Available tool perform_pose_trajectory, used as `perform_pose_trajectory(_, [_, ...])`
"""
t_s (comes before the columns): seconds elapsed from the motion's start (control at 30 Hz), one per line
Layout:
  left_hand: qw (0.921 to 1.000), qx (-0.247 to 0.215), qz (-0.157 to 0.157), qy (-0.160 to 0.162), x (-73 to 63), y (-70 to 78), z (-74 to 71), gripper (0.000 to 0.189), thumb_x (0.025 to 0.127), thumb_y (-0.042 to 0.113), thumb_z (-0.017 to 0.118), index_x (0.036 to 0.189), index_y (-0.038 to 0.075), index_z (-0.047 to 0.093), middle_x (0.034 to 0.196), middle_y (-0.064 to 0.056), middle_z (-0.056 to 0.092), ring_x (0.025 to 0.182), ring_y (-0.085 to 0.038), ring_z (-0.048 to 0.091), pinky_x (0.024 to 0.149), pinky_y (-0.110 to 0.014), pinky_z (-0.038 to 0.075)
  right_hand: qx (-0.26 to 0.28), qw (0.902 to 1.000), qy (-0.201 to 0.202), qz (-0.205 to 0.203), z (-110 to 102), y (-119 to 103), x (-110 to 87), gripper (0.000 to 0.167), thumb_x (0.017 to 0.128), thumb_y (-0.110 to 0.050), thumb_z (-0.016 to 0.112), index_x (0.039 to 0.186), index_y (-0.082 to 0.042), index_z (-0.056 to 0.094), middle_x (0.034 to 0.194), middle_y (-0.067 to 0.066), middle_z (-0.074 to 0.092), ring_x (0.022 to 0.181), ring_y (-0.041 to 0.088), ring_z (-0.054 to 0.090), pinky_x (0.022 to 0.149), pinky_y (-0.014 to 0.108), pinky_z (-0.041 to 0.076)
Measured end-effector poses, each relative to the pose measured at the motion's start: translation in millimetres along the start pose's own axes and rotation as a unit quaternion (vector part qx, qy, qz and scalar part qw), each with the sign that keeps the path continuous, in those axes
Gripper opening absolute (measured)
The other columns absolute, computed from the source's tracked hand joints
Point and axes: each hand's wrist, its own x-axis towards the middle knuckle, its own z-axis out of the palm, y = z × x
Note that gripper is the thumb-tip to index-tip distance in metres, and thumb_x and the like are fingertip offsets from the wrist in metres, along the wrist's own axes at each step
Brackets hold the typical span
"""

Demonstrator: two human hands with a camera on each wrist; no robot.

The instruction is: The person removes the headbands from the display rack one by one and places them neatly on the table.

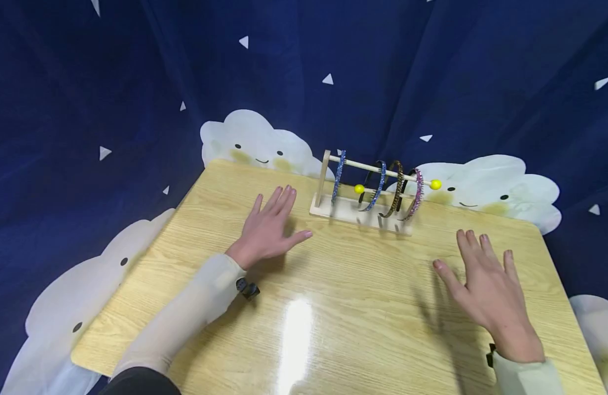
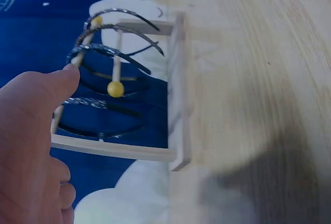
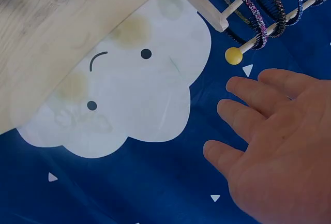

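A light wooden rack stands at the back of the table and holds several glittery headbands on its rod. One blue headband hangs at the left end, another blue headband near the middle. Beside that come a brown-gold headband and, at the right, a pink-purple headband. My left hand is left of the rack, fingers straight and thumb spread, holding nothing. Over the table's right side, my right hand has its fingers spread and also holds nothing. Neither hand touches the rack.
Yellow balls cap the rack's rods, one at the upper right and one lower down. The wooden table reaches a dark blue curtain with white clouds. A small black device sits at my left wrist.
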Motion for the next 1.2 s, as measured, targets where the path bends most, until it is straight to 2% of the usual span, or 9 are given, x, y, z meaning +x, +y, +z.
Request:
perform_pose_trajectory(0.23, [0.9996,-0.002,0.021,-0.018,14.8,-3.3,14.4,0.103,0.093,0.080,0.029,0.162,0.009,0.002,0.167,-0.003,-0.005,0.154,-0.023,-0.001,0.121,-0.055,0.003,0.007,0.9999,0.006,-0.007,3,-3,3.6,0.081,0.103,-0.051,0.048,0.160,-0.001,0.018,0.160,0.030,0.021,0.151,0.043,0.005,0.115,0.061,-0.015])
perform_pose_trajectory(0.5, [0.9982,-0.026,0.030,-0.044,28.1,-6.5,35.0,0.103,0.094,0.079,0.030,0.162,0.009,-0.001,0.166,-0.004,-0.008,0.153,-0.020,-0.007,0.122,-0.048,-0.003,0.021,0.9997,0.013,-0.008,2,-7,5.5,0.079,0.104,-0.049,0.048,0.161,-0.003,0.016,0.160,0.029,0.021,0.151,0.043,0.006,0.116,0.058,-0.014])
perform_pose_trajectory(0.7, [0.9976,-0.015,0.032,-0.060,38.9,-7.8,50.8,0.104,0.094,0.079,0.031,0.161,0.005,0.000,0.166,-0.009,-0.009,0.153,-0.024,-0.005,0.122,-0.048,0.002,0.040,0.9989,0.021,-0.012,2,-10,7.5,0.076,0.105,-0.045,0.047,0.161,-0.003,0.018,0.159,0.031,0.021,0.150,0.045,0.009,0.117,0.058,-0.012])
perform_pose_trajectory(0.97, [0.9967,-0.011,0.036,-0.072,52.6,-8.9,64.1,0.105,0.094,0.078,0.034,0.161,0.002,0.006,0.166,-0.011,-0.007,0.154,-0.028,0.000,0.122,-0.048,0.003,0.054,0.9978,0.037,-0.010,2,-14,12.9,0.075,0.105,-0.045,0.047,0.161,-0.004,0.019,0.159,0.030,0.024,0.149,0.045,0.013,0.119,0.058,-0.006])
perform_pose_trajectory(1.1, [0.9952,-0.002,0.041,-0.089,57.2,-7.0,69.8,0.104,0.094,0.078,0.031,0.161,0.003,0.006,0.166,-0.011,-0.007,0.154,-0.027,-0.001,0.123,-0.046,0.001,0.059,0.9973,0.041,-0.012,3,-15,14.6,0.074,0.105,-0.043,0.048,0.160,-0.002,0.020,0.158,0.031,0.024,0.149,0.047,0.013,0.118,0.060,-0.007])
perform_pose_trajectory(1.2, [0.9940,0.002,0.044,-0.100,58.5,-4.7,71.3,0.102,0.095,0.077,0.031,0.161,0.002,0.008,0.167,-0.013,-0.002,0.154,-0.027,0.001,0.123,-0.047,0.002,0.065,0.9969,0.042,-0.010,3,-17,15.3,0.073,0.106,-0.043,0.048,0.160,-0.002,0.021,0.158,0.031,0.024,0.148,0.047,0.014,0.118,0.061,-0.006])
